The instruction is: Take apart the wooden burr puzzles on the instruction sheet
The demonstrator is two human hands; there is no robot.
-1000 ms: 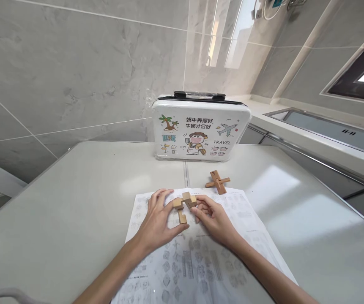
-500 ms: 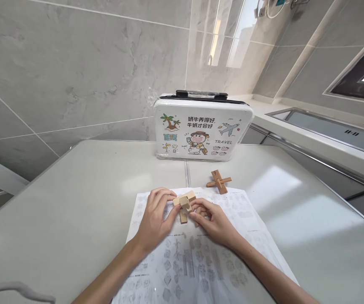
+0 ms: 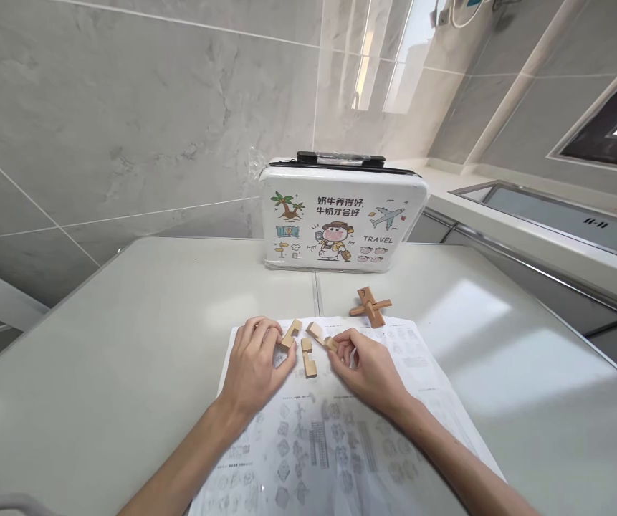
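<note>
Three pale notched wooden puzzle pieces are apart from each other above the printed sheet [image 3: 308,444]. My left hand [image 3: 254,355] is closed on the left puzzle piece [image 3: 291,334], pinching it at a slant between thumb and fingers. My right hand [image 3: 367,362] pinches the lower end of the right puzzle piece [image 3: 316,332], which tilts up to the left. Between the hands, the middle puzzle piece [image 3: 309,360] lies on the paper, its notch facing right. Curled fingers hide part of what the right hand grips.
A brown wooden cross-shaped puzzle [image 3: 371,307] sits just past the paper's top edge. Behind it a white cartoon case [image 3: 340,215] stands upright on the pale table [image 3: 190,287]. A tiled wall rises at the back, with a counter [image 3: 544,222] on the right.
The pale pieces that crossed each other have come apart. My left hand has drawn one slightly left, the right hand has another, and the third lies on the paper.
</note>
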